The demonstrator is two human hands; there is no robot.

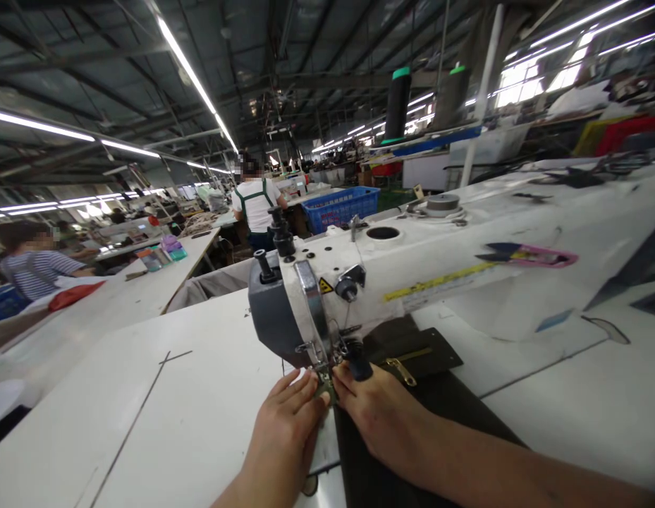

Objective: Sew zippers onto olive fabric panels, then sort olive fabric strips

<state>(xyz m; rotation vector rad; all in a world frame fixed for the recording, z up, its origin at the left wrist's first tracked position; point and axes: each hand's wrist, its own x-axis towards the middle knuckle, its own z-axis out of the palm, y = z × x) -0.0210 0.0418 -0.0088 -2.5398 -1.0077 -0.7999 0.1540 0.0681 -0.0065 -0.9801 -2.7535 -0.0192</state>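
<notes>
A white sewing machine (pixel 327 282) stands before me, its needle area low in the middle of the view. My left hand (pixel 285 423) lies left of the presser foot (pixel 323 370), fingers stretched out flat and fingertips close to the needle plate. Just right of the foot, my right hand (pixel 380 409) has its fingers bent and pressed together at the edge of a dark fabric piece (pixel 366 469). That fabric runs under my right forearm. A brass-coloured zipper pull (pixel 401 372) shows beside a dark panel (pixel 438 353) behind my right hand. My fingertips partly hide the stitching spot.
Pink-handled thread snips (pixel 539 255) and a yellow measuring tape (pixel 438 281) lie along the machine arm. A bobbin-like grey disc (pixel 442 204) sits on top. Thread cones (pixel 398 106) stand behind. Beyond are a blue crate (pixel 340 209) and two people (pixel 258 201) at other tables.
</notes>
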